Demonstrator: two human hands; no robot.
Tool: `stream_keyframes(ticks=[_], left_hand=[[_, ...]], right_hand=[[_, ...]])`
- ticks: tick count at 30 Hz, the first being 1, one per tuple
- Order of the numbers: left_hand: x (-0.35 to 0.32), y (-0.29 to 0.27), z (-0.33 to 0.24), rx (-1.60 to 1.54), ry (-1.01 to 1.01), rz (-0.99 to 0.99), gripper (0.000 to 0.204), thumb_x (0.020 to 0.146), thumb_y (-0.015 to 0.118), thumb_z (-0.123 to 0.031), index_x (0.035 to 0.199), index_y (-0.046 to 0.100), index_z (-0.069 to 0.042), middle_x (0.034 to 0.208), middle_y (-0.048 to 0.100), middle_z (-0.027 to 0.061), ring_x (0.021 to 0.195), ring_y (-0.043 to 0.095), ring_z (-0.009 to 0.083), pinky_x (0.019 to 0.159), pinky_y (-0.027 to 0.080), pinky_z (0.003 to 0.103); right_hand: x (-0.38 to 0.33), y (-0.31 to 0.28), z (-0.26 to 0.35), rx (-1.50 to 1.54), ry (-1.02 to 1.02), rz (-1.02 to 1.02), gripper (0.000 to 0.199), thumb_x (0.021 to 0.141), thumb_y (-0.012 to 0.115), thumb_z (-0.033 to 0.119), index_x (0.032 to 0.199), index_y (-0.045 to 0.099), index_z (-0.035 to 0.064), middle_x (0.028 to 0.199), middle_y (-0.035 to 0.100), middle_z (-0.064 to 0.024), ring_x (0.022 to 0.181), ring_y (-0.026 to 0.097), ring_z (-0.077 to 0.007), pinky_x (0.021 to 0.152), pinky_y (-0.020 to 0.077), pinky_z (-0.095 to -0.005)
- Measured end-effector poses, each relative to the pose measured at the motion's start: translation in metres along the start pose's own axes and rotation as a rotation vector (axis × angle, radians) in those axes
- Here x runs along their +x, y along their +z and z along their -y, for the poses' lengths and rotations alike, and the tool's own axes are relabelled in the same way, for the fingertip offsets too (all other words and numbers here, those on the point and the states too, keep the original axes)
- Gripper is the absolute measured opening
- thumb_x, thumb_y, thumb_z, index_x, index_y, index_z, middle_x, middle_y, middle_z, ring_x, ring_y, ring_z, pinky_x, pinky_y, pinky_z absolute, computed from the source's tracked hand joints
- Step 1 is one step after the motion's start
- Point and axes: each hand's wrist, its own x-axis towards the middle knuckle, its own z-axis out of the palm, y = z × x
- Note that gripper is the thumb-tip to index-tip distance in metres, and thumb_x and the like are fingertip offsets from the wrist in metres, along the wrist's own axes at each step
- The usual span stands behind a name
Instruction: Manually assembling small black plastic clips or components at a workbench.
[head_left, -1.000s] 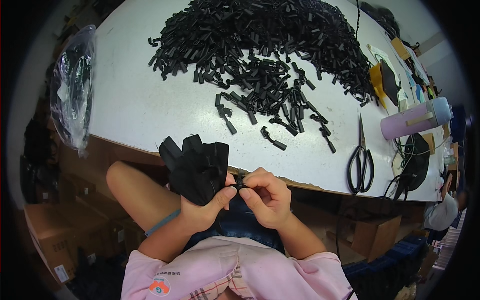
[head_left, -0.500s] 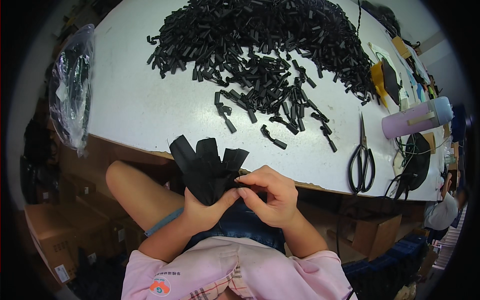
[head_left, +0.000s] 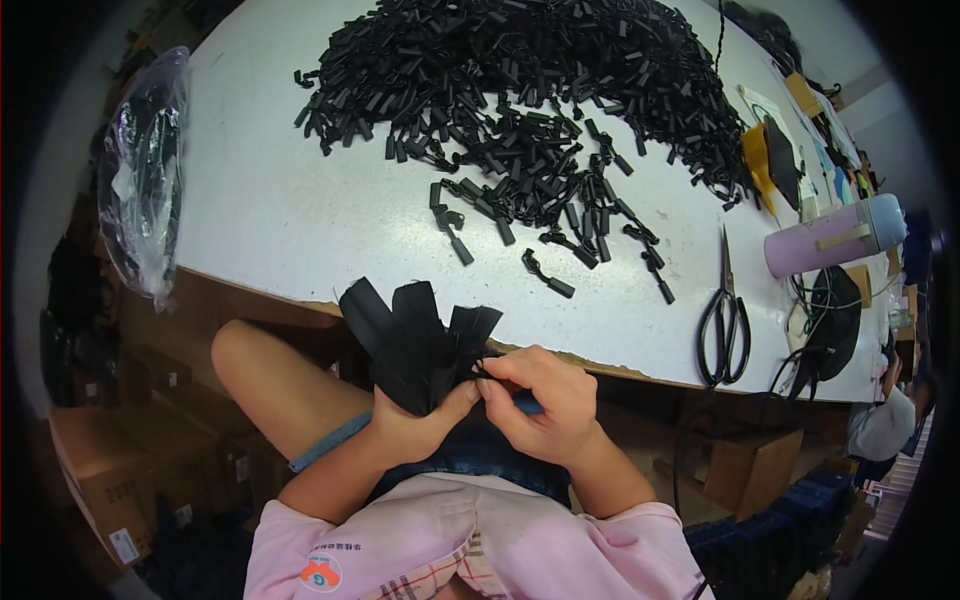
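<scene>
My left hand [head_left: 412,428] is closed around a bundle of black fabric strips [head_left: 408,335] in front of the table edge. The strips fan out upward from the grip, and their lower ends are hidden by the hand. At the bundle's right side, my right hand [head_left: 550,402] pinches with thumb and forefinger close to my left thumb. Something small and dark shows at those fingertips, too small to name. Beyond the hands, a big heap of black zipper pulls [head_left: 520,60] covers the far part of the table. Several loose zipper pulls [head_left: 548,275] lie nearer.
Black-handled scissors [head_left: 724,325] lie on the white table [head_left: 270,190] at the right. Behind them is a lilac bottle [head_left: 820,238], with cables and a black pouch [head_left: 832,320] nearby. A clear plastic bag [head_left: 148,180] sits at the left edge. Cardboard boxes [head_left: 110,460] stand below left.
The right hand has moved slightly down and right, its fingertips still pinched at the bundle's side. The bundle has shifted a little, its strips tilting slightly. Nothing on the table has moved.
</scene>
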Motion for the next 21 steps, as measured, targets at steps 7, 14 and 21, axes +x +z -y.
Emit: stream_keyframes(ticks=[7, 14, 21], left_hand=[[-0.001, -0.002, 0.004, 0.1, -0.02, 0.086, 0.022, 0.074, 0.059, -0.002, 0.095, 0.053, 0.0, 0.087, 0.055, 0.0048, 0.078, 0.051, 0.0101, 0.068, 0.042, 0.021], [-0.002, -0.002, 0.002, 0.098, 0.002, 0.078, 0.022, 0.075, 0.058, -0.002, 0.095, 0.052, -0.001, 0.084, 0.055, 0.0043, 0.074, 0.051, 0.0102, 0.064, 0.043, 0.022], [0.0, -0.003, -0.007, 0.072, -0.149, 0.095, 0.016, 0.075, 0.058, -0.003, 0.09, 0.052, -0.001, 0.078, 0.053, 0.0034, 0.071, 0.051, 0.0098, 0.062, 0.042, 0.021]], right_hand=[[-0.003, -0.003, 0.0, 0.072, 0.055, 0.006, 0.018, 0.063, 0.061, -0.006, 0.081, 0.057, -0.004, 0.065, 0.056, -0.0098, 0.052, 0.053, -0.013, 0.047, 0.0417, -0.0197], [-0.003, -0.003, 0.002, 0.035, 0.035, -0.024, 0.018, 0.063, 0.061, -0.006, 0.081, 0.058, -0.0037, 0.065, 0.056, -0.0095, 0.052, 0.053, -0.0123, 0.047, 0.0413, -0.0191], [-0.002, -0.009, 0.0, 0.187, 0.181, 0.087, 0.014, 0.066, 0.059, -0.005, 0.08, 0.058, -0.0043, 0.064, 0.055, -0.0085, 0.052, 0.053, -0.0095, 0.046, 0.0411, -0.0174]])
